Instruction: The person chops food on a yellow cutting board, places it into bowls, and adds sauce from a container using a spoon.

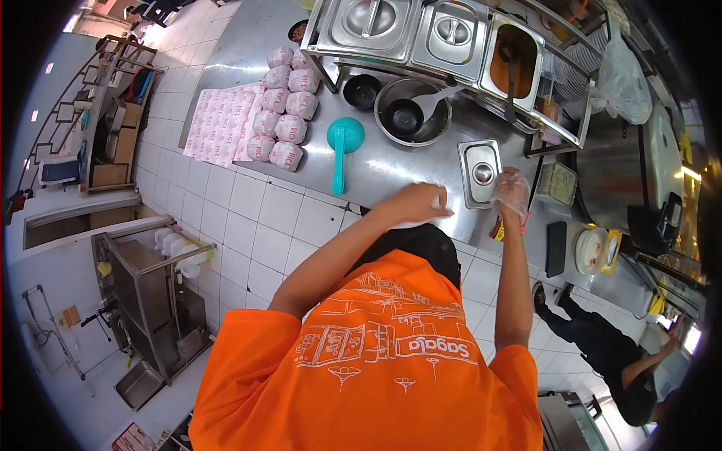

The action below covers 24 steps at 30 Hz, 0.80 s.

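Note:
My left hand [420, 203] is bent over the counter's near edge, with a thin white thing [417, 222] between its curled fingers and below them. My right hand [512, 189], in a clear plastic glove, is at the right side of a small steel pan lid [482, 173]; its fingertips are bunched, and whether they grip anything is unclear. A red and yellow packet [498, 230] lies partly behind the right wrist. Left of the lid are a turquoise ladle [345, 136] and a steel bowl [443, 121] holding a black bowl [403, 117] and a pale rice paddle [434, 102].
Several paper-wrapped bundles [290, 129] stand beside printed wrapping sheets [217, 124]. A rack of steel food pans [451, 31] rises at the back. At right are a green-tinted container [557, 183], a black slab-like object [556, 248] and stacked lids [589, 251]. Another person [609, 344] in black is at far right.

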{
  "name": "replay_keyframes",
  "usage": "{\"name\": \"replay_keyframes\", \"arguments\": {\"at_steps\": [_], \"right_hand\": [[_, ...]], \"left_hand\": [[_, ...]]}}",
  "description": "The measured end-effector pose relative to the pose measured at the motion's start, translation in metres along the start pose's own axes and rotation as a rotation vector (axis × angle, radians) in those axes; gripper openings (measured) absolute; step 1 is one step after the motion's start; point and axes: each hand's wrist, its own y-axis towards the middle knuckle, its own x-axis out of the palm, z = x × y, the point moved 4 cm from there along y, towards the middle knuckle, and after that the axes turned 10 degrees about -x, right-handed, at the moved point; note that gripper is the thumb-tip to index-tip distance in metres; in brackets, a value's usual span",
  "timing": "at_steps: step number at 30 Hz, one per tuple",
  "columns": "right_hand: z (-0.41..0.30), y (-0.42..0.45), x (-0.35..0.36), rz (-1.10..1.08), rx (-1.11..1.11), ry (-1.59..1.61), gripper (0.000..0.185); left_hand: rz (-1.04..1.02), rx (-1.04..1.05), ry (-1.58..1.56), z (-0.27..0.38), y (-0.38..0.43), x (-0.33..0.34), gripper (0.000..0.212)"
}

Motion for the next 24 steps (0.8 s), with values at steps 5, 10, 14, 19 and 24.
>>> {"name": "replay_keyframes", "arguments": {"at_steps": [5,10,14,19,24], "right_hand": [[-0.031,-0.018,-0.027,0.051,0.018,-0.192,0.036],[-0.038,-0.042,-0.038,0.076,0.118,0.034,0.039],[-0.037,-0.058,-0.034,0.088,0.053,0.091,0.033],[-0.058,-0.07,-0.036,0.106,0.029,0.17,0.027],[-0.029,-0.073,-0.022,0.195,-0.108,0.351,0.022]], "left_hand": [[0.639,0.097,-0.204,-0.076,0.005,-0.012,0.034],[0.605,-0.126,0.132,-0.076,0.003,-0.002,0.044],[0.708,-0.157,0.285,-0.073,-0.004,-0.001,0.047],[0.808,-0.064,0.242,-0.08,-0.022,-0.002,0.049],[0.871,-0.037,0.235,-0.058,-0.041,-0.014,0.059]]}}
